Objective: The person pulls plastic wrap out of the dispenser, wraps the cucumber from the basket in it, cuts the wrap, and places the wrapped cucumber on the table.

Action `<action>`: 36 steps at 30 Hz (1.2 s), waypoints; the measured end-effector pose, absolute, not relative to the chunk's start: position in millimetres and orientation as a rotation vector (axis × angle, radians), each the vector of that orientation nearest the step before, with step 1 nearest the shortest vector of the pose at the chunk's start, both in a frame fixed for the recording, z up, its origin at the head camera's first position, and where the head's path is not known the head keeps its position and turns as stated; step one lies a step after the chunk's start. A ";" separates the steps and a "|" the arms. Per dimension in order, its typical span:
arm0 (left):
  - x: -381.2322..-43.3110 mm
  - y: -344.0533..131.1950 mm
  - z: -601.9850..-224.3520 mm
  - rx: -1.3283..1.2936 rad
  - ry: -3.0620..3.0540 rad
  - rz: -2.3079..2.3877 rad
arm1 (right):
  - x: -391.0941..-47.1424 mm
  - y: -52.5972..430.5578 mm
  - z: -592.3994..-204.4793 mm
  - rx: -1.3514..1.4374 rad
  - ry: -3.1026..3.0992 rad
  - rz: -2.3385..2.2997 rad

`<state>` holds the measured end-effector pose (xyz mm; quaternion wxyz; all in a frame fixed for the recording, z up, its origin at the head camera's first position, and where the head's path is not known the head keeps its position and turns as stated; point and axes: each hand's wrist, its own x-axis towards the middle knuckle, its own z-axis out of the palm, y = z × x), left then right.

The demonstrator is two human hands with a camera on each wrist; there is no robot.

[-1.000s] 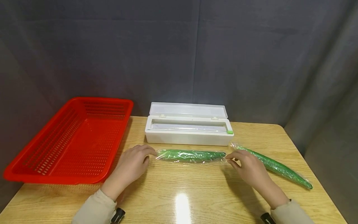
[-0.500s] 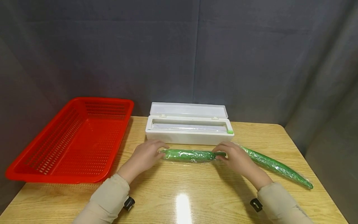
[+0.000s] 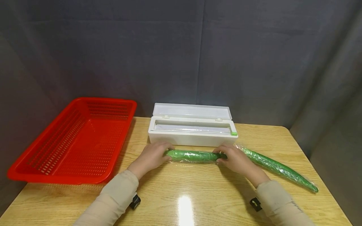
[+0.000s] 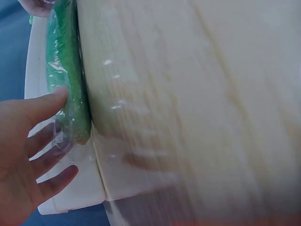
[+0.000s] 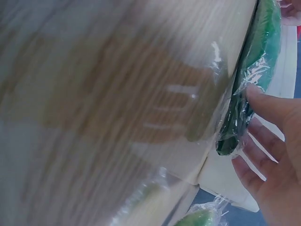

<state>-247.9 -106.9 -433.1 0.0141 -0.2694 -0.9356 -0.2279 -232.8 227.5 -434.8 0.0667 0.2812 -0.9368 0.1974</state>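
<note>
A green cucumber point(image 3: 193, 156) in clear plastic film lies crosswise at the middle of the table. My left hand point(image 3: 152, 158) holds its left end; in the left wrist view the thumb lies on the film and the fingers pass behind the cucumber point(image 4: 66, 56). The darker right end is held by my right hand point(image 3: 236, 160), again with the thumb in front and fingers behind, as the right wrist view shows. Loose film sticks out past both ends. A second film-wrapped cucumber point(image 3: 282, 170) lies slanted on the table to the right of my right hand.
Behind the held cucumber stands a white cling film box point(image 3: 192, 139), lid up, with a roll inside and a green slider at its right end. A red plastic basket point(image 3: 103, 179) occupies the left side. Grey cloth point(image 3: 169, 62) hangs behind the wooden table point(image 3: 158, 201).
Both hands have moved inward from the loose film at the ends onto the cucumber itself. The second cucumber, box and basket stay where they were.
</note>
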 end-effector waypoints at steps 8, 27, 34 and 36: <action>-246.9 -105.5 -430.6 -0.887 -2.924 -0.689 | -232.7 230.5 -435.2 0.882 -2.803 0.609; -249.3 -111.7 -434.9 -0.903 -3.062 -0.638 | -230.5 232.1 -438.6 0.830 -2.931 0.665; -250.2 -115.0 -436.5 -0.931 -3.071 -0.627 | -231.2 232.4 -441.3 0.884 -2.881 0.583; -250.8 -115.2 -437.2 -0.939 -3.062 -0.615 | -231.4 232.4 -443.2 0.893 -2.846 0.532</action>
